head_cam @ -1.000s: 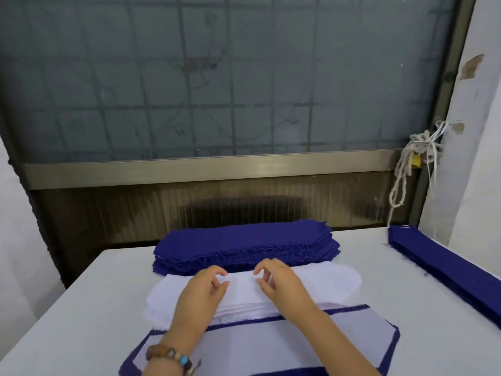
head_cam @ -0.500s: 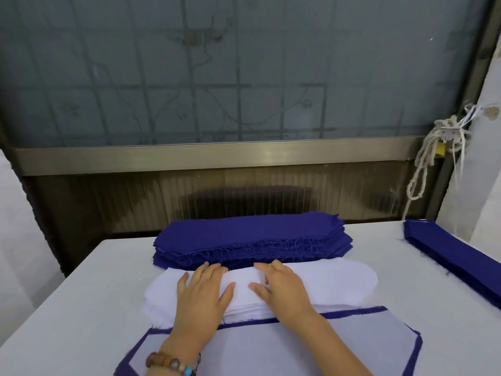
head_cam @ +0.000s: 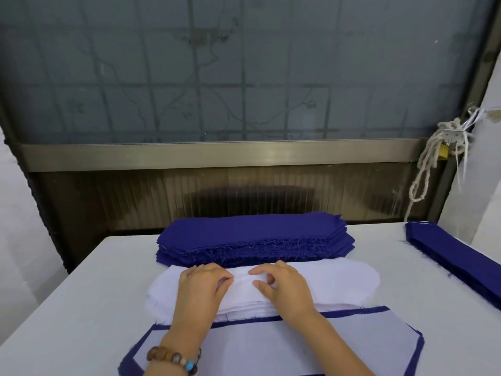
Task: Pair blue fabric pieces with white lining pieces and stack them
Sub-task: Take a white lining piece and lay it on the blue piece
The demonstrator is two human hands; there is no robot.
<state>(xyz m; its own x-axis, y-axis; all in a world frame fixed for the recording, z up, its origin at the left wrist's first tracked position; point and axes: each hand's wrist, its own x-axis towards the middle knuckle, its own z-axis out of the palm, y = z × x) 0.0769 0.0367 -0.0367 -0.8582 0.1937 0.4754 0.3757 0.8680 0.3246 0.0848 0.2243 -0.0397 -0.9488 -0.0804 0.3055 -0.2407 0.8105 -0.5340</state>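
Note:
A thick stack of blue fabric pieces (head_cam: 252, 234) lies at the far middle of the white table (head_cam: 81, 294). Just in front of it is a stack of white lining pieces (head_cam: 339, 280) with rounded ends. Both hands are on the middle of that white stack. My left hand (head_cam: 202, 287) has its fingers curled onto the top lining piece. My right hand (head_cam: 282, 286) pinches the same piece between thumb and forefinger, and a small ridge of white cloth stands between the hands. Nearest me lies a blue piece covered by white lining (head_cam: 271, 346), with blue showing round its edges.
A second pile of long blue strips (head_cam: 455, 256) runs along the table's right edge. A knotted rope (head_cam: 433, 158) hangs at the right of the window frame behind the table. A beaded bracelet (head_cam: 173, 358) is on my left wrist.
My left hand's fingers went from flat to curled on the white stack. The right hand's thumb and forefinger closed on the top lining, raising a ridge. The camera moved slightly closer.

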